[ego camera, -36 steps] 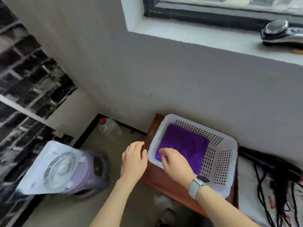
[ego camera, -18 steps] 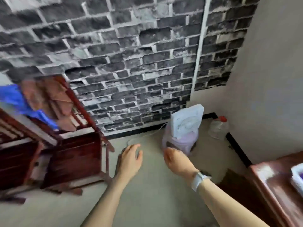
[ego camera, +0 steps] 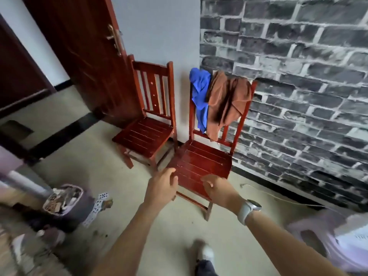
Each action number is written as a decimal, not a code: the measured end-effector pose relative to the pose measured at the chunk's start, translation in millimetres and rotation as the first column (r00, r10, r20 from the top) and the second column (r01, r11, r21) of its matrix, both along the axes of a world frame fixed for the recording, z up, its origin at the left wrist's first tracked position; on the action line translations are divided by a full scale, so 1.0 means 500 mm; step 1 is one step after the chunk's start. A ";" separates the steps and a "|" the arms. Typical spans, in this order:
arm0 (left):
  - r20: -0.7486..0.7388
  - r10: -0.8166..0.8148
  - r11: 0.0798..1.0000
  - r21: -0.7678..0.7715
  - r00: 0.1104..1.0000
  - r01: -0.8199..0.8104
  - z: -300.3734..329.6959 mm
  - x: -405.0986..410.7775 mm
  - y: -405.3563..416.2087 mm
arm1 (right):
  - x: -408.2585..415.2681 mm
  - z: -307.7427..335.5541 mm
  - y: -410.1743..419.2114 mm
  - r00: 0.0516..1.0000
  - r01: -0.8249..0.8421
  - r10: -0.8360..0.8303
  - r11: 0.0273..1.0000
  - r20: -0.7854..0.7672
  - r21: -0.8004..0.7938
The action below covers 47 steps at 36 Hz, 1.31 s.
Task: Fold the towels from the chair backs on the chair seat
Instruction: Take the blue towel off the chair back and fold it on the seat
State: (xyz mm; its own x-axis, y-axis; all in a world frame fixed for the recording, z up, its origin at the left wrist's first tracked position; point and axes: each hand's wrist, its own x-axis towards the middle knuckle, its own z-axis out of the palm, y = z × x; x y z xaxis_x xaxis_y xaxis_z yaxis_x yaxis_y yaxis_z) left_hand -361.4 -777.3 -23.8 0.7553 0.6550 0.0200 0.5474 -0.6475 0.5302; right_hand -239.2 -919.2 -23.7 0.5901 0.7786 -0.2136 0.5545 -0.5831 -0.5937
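Two red wooden chairs stand by the wall. The right chair (ego camera: 201, 162) carries a blue towel (ego camera: 200, 92) and a brown towel (ego camera: 227, 102) draped over its back; its slatted seat is bare. The left chair (ego camera: 147, 132) has nothing on it. My left hand (ego camera: 162, 186) hovers at the front left corner of the right chair's seat, empty, fingers loosely curled and apart. My right hand (ego camera: 217, 189), with a watch on the wrist, hovers over the seat's front edge, also empty with fingers curled.
A dark red door (ego camera: 79, 52) stands open behind the left chair. A purple bin (ego camera: 65, 204) full of scraps sits on the floor at left, with playing cards (ego camera: 99, 204) beside it. A white fan (ego camera: 342, 242) is at lower right. My foot (ego camera: 205, 253) is below.
The view swung left from the white basket with the purple towel, past the fan, to the two chairs. Both hands left the basket and now reach toward the right chair's seat.
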 end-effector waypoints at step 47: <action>0.514 -0.342 0.766 -0.332 0.786 0.550 0.078 0.867 0.790 | 0.811 0.200 0.756 0.806 0.541 -0.560 0.564 -0.192 0.625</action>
State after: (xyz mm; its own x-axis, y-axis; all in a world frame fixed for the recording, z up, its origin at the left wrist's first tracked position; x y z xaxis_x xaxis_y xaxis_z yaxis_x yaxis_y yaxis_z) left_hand 72.0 -382.2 15.2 0.9489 0.2542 0.1868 -0.0744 -0.3951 0.9156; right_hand 166.2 -541.3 76.2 0.9480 0.2378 0.2114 0.2751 -0.2789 -0.9201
